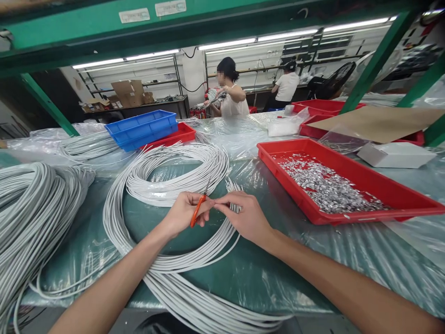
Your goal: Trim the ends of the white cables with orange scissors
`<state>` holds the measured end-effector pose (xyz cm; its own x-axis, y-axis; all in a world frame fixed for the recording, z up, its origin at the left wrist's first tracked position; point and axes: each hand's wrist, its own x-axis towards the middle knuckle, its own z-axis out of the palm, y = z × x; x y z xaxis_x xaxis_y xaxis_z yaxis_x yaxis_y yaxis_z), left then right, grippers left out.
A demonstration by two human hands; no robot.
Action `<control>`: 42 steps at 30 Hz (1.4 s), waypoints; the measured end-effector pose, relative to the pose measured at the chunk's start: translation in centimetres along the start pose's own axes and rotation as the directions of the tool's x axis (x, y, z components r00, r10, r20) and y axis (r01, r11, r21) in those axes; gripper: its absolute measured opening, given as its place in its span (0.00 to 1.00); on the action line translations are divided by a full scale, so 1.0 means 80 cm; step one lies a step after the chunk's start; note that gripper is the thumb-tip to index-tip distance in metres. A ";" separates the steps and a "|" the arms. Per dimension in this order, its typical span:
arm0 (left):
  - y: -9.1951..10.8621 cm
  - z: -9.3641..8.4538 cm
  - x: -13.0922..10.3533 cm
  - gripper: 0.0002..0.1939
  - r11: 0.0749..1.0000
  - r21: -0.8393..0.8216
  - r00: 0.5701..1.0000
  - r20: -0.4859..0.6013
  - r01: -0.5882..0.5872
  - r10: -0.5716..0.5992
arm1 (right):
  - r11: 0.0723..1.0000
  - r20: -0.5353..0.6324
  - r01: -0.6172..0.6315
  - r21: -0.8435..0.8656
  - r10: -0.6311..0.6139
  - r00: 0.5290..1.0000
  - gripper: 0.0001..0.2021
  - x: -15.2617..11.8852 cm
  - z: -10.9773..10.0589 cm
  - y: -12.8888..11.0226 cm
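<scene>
Cradling an orange-handled tool (pixel 198 211) in the left hand (pixel 189 210), perhaps to leave the thumb free against the right hand (pixel 248 217), pinched together with any contents too small to tell, near white cables (pixel 155 192) coiled at eleven o'clock.

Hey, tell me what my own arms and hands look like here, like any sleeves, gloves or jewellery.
Your left hand and right hand are both ungloved. No sleeve shows on the left forearm or the right forearm, and both narrow toward the wrist. I see no watch, bracelet, ring or marking on the visible parts.
</scene>
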<state>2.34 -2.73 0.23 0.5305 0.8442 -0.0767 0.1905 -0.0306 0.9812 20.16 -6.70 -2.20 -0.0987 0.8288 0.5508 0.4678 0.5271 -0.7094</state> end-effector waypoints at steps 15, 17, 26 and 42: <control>-0.001 -0.010 0.007 0.16 1.000 0.007 0.991 -0.133 -0.029 0.029 | 0.988 0.034 -0.106 0.114 0.102 0.994 0.11 0.010 -0.006 0.020; -0.003 -0.012 0.009 0.16 0.998 0.032 0.989 -0.140 -0.052 0.056 | 0.991 0.001 -0.106 0.084 0.106 0.994 0.13 0.010 -0.005 0.021; -0.002 -0.013 0.011 0.19 0.990 0.069 0.983 -0.128 -0.122 0.130 | 0.978 -0.139 -0.141 -0.154 0.119 0.983 0.21 0.021 -0.027 0.006; 0.000 -0.014 0.008 0.14 0.982 0.014 0.976 -0.105 -0.188 0.188 | 0.516 -0.222 -0.413 -0.751 0.392 0.893 0.14 0.070 -0.267 0.059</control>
<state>1.74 -1.55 0.39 0.4671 0.8748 0.1286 0.0993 -0.1964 0.9755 40.57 -3.57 6.92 0.2899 0.9049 0.3116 0.9414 -0.2111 -0.2629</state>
